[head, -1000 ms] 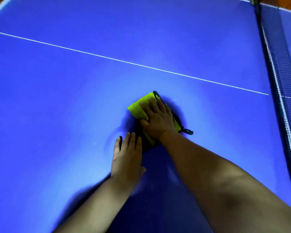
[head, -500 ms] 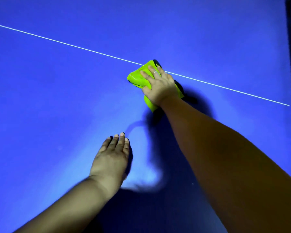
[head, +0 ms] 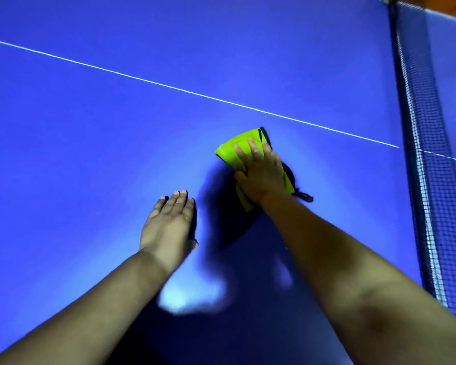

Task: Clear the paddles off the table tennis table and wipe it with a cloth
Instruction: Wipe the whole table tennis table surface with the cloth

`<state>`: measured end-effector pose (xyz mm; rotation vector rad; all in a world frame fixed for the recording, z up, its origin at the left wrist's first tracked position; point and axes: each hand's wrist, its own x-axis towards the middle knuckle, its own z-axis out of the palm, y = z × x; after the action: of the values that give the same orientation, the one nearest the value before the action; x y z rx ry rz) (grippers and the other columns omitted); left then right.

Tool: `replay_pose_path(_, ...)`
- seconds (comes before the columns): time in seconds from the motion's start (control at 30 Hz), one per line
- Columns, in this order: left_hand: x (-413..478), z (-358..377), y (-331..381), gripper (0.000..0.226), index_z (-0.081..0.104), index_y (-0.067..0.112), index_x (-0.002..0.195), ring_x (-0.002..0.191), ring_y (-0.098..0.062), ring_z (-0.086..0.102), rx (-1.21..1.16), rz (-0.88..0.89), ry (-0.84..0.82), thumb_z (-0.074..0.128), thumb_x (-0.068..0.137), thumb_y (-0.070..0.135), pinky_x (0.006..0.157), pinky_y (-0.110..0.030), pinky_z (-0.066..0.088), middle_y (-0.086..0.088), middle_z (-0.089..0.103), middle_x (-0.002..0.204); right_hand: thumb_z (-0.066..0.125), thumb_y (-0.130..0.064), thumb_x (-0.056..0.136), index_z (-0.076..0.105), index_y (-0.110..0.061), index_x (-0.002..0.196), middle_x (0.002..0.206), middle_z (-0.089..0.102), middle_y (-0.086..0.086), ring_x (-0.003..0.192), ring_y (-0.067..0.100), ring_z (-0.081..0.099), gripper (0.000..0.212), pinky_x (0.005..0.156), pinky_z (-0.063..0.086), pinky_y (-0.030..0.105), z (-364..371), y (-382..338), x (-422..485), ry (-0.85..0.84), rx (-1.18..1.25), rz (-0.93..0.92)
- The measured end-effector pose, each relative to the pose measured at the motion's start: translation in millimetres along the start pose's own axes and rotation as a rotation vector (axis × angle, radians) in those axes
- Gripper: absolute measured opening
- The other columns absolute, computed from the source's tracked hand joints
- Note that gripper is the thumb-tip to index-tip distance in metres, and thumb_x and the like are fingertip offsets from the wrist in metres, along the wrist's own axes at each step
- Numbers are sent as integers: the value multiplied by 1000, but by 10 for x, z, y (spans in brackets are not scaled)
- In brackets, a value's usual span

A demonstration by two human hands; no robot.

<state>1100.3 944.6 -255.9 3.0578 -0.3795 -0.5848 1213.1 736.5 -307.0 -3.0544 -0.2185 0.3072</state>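
1. Right hand (head: 261,175) presses the folded cloth (head: 232,151) onto the table (head: 90,127), fingers laid straight over it, not clenched. Left hand (head: 169,222) rests released, palm down, on the surface just beside it.
2. Location: the cloth lies toward the net (head: 427,154) end of the table, on the near side of the white line (head: 169,86), touching neither.
3. Procedure: apply even palm pressure, overlap straight passes, and carry each pass out to the table edges. Brace on the left hand when reaching.
4. Cloth appearance: lime green, folded into a thick pad, with dark trim and a dark loop trailing from its net-side corner.
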Motion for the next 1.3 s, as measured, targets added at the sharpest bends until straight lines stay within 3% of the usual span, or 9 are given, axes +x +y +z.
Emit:
replay_pose_path(0.17,-485,214,-16,75,46,1,134,135,-29,38,-122,-44,176,76,72,31,112,-39,23,-18,37,146,46,-46,93,15,-42,151,162,-2,-4,149,27,-2,66,116,8,45,121,-384,-921,-57,39,6)
replay_pose_path(0.27,-888,340,-30,69,22,8,147,145,-21,9,-223,-53,162,53,91,32,116,-30,-1,-8,12,157,33,-52,86,14,-43,151,162,-1,-4,149,28,-3,68,116,7,45,210,-617,-1495,-91,38,-7)
replay_pose_path(0.33,-1152,391,-43,68,17,9,149,146,-20,5,-205,-58,192,49,93,31,115,-29,-3,-7,8,158,24,-55,77,22,-40,150,162,7,-2,148,31,4,74,115,12,47,281,-793,-1874,-83,48,-30)
replay_pose_path(0.47,-1721,553,-140,73,52,-3,128,127,-33,47,-204,-45,194,82,66,21,105,-44,34,-20,48,137,38,-49,71,49,-33,139,151,39,6,138,38,35,70,102,38,54,435,-1143,-2608,-44,37,-46)
replay_pose_path(0.53,-2023,640,-193,71,59,-5,119,117,-36,56,-207,-65,199,87,57,16,97,-48,41,-22,57,127,41,-50,69,54,-33,135,147,45,5,135,37,40,69,98,42,53,514,-1328,-2956,-32,14,-50)
replay_pose_path(0.63,-2493,689,-223,65,32,3,143,141,-26,24,-248,-98,148,59,89,25,115,-36,15,-14,26,152,44,-51,68,52,-35,135,148,45,4,137,35,35,70,99,42,53,628,-1589,-3434,-24,24,-73)
replay_pose_path(0.73,-2867,751,-283,61,7,13,150,145,-15,-1,-170,-110,120,33,99,34,115,-28,-2,-4,0,158,45,-52,68,48,-37,137,149,43,3,138,34,35,70,104,36,49,733,-1797,-3859,-33,18,-99)
replay_pose_path(0.97,-3473,854,-275,61,6,14,150,145,-15,-3,-176,-112,52,33,100,36,115,-28,-1,-4,-2,158,48,-51,70,41,-39,140,149,42,-1,139,31,28,71,103,23,44,818,-1987,-4568,-107,58,-147)
replay_pose_path(1.3,-3324,755,40,64,13,13,148,145,-17,4,-199,-9,28,43,96,35,115,-29,3,-4,6,158,49,-44,69,56,-35,130,144,48,-5,136,23,37,62,104,36,36,753,-1743,-4841,-84,167,-96)
